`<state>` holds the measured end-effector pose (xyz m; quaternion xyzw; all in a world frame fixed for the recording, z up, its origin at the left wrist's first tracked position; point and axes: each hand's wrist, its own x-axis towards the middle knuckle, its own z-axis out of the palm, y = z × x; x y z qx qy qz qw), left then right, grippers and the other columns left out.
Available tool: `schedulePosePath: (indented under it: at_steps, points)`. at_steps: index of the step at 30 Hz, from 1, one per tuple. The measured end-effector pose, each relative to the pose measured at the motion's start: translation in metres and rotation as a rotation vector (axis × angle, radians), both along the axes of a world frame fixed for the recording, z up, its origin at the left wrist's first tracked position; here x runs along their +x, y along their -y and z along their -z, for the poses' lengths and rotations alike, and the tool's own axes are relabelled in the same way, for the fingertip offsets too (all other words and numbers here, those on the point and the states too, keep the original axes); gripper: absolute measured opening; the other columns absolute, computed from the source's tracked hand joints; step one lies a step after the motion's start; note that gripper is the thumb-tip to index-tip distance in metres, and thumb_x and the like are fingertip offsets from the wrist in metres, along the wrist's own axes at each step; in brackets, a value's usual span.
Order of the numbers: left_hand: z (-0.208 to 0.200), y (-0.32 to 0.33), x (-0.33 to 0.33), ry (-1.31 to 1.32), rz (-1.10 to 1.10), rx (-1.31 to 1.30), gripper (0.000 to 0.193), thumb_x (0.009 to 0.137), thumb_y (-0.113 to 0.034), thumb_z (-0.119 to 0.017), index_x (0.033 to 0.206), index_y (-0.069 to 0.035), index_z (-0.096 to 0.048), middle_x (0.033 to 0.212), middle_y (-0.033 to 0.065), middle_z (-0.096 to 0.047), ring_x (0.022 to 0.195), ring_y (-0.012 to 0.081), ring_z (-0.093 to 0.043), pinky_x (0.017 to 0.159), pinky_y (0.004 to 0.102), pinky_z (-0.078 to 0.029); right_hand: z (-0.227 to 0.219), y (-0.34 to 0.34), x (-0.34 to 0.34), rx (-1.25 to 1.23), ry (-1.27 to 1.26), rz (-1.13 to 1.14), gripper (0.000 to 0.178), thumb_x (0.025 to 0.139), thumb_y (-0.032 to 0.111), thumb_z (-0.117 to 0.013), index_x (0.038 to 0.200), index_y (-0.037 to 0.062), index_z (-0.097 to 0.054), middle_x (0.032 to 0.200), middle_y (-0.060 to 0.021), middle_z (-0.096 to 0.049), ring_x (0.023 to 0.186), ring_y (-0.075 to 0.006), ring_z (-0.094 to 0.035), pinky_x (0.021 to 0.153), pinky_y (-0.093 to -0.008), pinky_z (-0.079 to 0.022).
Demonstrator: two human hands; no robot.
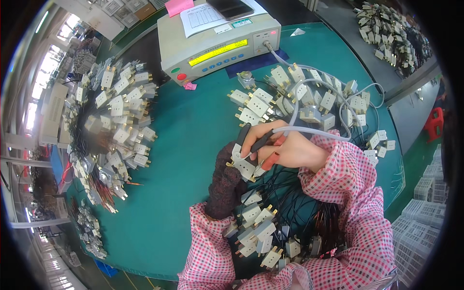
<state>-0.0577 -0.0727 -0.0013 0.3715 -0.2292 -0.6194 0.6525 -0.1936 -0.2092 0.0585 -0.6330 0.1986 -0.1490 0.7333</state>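
Observation:
My left hand [225, 175], in a dark knitted glove, is closed on a white plug [242, 164] with brass pins. Bare and closed, my right hand [290, 147] grips test leads over that plug. A black-handled probe [245, 134] and a red-handled clip [267, 162] show at its fingers, close against the plug. Whether their tips touch the pins I cannot tell. Grey cables run from the right hand back to a tester [222, 50] with a lit yellow display. Below my hands lies a bunch of white plugs [263, 229] with black cords.
On the left of the green mat [179, 193] lies a large heap of corded plugs [118, 113]. Another heap of plugs [261, 101] sits right of centre, under the looped grey cable [338, 82]. Papers and a phone [231, 7] rest on the tester. A red stool [434, 124] stands at right.

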Motion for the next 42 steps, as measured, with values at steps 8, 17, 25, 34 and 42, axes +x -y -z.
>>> schedulePosePath:
  at_steps: [8,17,25,34,42]
  points:
    - [0.01,0.006,0.005,-0.007,-0.029,-0.151,0.056,0.091,-0.037,-0.056,0.132,-0.003,-0.039,0.12,0.0127,-0.055,0.106,0.0257,-0.057,0.089,0.0394,-0.047,-0.002,0.005,0.003,0.045,0.072,-0.055,0.022,0.073,-0.007,-0.05,0.09,-0.0004,-0.063,0.072,-0.0071,-0.062,0.06,-0.0115,-0.062,0.051,-0.0219,-0.049]
    - [-0.07,0.013,0.01,0.436,0.832,0.004,0.036,0.095,-0.032,-0.042,0.1,0.0,-0.059,0.094,0.0104,-0.062,0.082,0.0184,-0.062,0.072,0.0296,-0.05,-0.004,0.041,-0.003,0.108,0.372,0.456,0.021,0.08,0.003,-0.046,0.095,0.0004,-0.059,0.075,-0.0097,-0.06,0.06,-0.0167,-0.06,0.048,-0.0237,-0.046]
    - [-0.06,0.052,-0.011,1.654,0.054,0.309,0.059,0.073,-0.037,-0.072,0.118,-0.005,-0.051,0.113,0.0158,-0.057,0.098,0.0308,-0.06,0.085,0.0385,-0.048,0.001,0.037,-0.004,-0.088,0.267,0.192,0.017,0.077,0.001,-0.051,0.084,0.001,-0.066,0.079,-0.0081,-0.064,0.058,-0.0127,-0.061,0.05,-0.0216,-0.05]
    - [-0.028,0.03,-0.016,0.047,-0.003,-0.117,0.049,0.084,-0.025,-0.066,0.124,-0.007,-0.045,0.112,0.007,-0.055,0.101,0.0173,-0.055,0.084,0.0326,-0.05,-0.002,0.031,-0.007,-0.062,0.126,-0.019,0.029,0.07,0.0,-0.053,0.096,0.0047,-0.066,0.081,-0.0066,-0.061,0.062,-0.014,-0.061,0.051,-0.0215,-0.048]
    - [-0.015,0.029,0.015,0.056,0.244,0.001,0.042,0.092,-0.02,-0.054,0.13,-0.007,-0.042,0.09,0.0039,-0.06,0.05,0.0061,-0.042,0.04,0.0188,-0.028,-0.007,0.032,-0.008,-0.051,0.098,-0.129,0.023,0.075,0.0,-0.055,0.096,0.0014,-0.064,0.082,-0.0086,-0.064,0.059,-0.015,-0.062,0.05,-0.0228,-0.049]
